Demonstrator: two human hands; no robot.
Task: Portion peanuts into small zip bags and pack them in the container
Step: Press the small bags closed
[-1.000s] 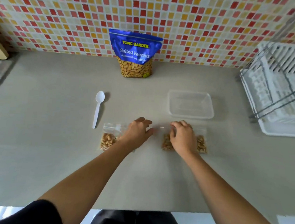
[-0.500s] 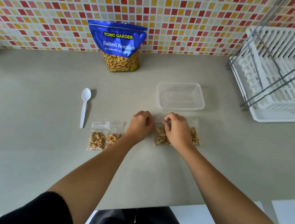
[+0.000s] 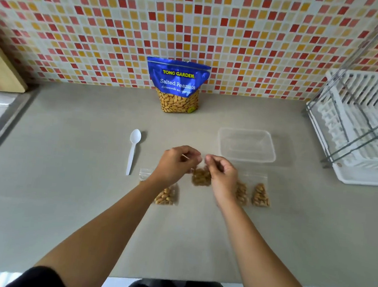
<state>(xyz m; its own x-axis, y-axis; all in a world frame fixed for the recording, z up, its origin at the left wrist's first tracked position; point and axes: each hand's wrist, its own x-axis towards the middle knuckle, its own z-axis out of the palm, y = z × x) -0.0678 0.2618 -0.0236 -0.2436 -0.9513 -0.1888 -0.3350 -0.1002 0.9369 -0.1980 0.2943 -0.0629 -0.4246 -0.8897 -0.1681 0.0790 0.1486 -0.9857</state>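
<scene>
My left hand [image 3: 174, 165] and my right hand [image 3: 223, 175] both pinch the top edge of a small zip bag of peanuts [image 3: 201, 177], which hangs between them a little above the counter. A second filled zip bag [image 3: 166, 195] lies flat under my left wrist. A third filled bag [image 3: 253, 193] lies to the right of my right hand. The clear plastic container [image 3: 247, 145] stands empty just beyond my right hand. The blue Salted Peanuts pouch [image 3: 177, 86] stands upright against the tiled wall.
A white plastic spoon [image 3: 133, 150] lies left of my hands. A white dish rack with a wire frame [image 3: 365, 126] fills the right side. A metal sink edge [image 3: 0, 122] and a wooden board [image 3: 0, 69] are at the far left.
Both hands have lifted one filled zip bag off the counter by its top edge. The bag that my right hand covered now lies in plain sight on the right.
</scene>
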